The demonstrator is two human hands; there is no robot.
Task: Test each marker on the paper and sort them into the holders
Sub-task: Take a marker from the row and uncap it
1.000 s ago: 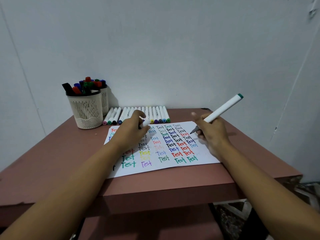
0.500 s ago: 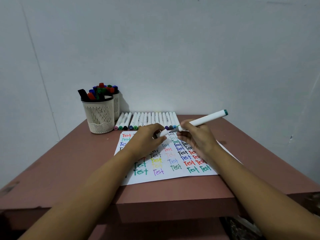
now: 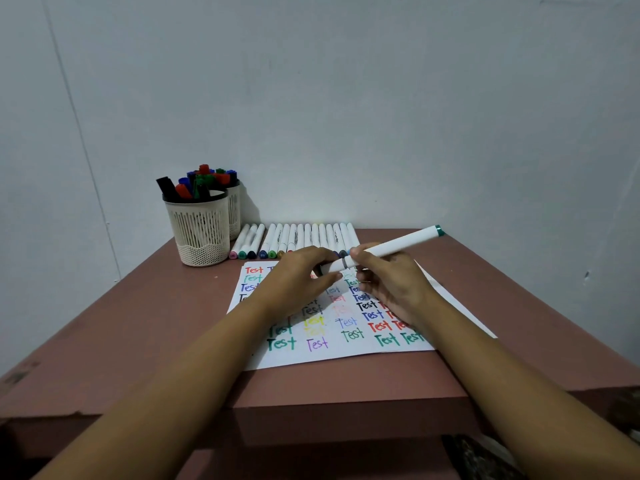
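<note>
My right hand grips a white marker with a green end, its barrel slanting up to the right above the paper. My left hand pinches the white cap on the marker's near end, where cap and barrel meet. Under both hands lies a white paper covered with the word "Test" in many colours. A row of several white markers lies along the wall behind the paper. At the back left stand two cream mesh holders, the front holder and the rear holder, both filled with dark-capped markers.
The reddish-brown table is set against a pale wall. Its front edge is close to me and a right edge drops off near the paper. Patterned floor shows at the lower right.
My right hand lifted the green marker off the paper and swung its tip left to meet the cap in my left hand. The cap now sits on the marker's end. The camera shifted slightly.
</note>
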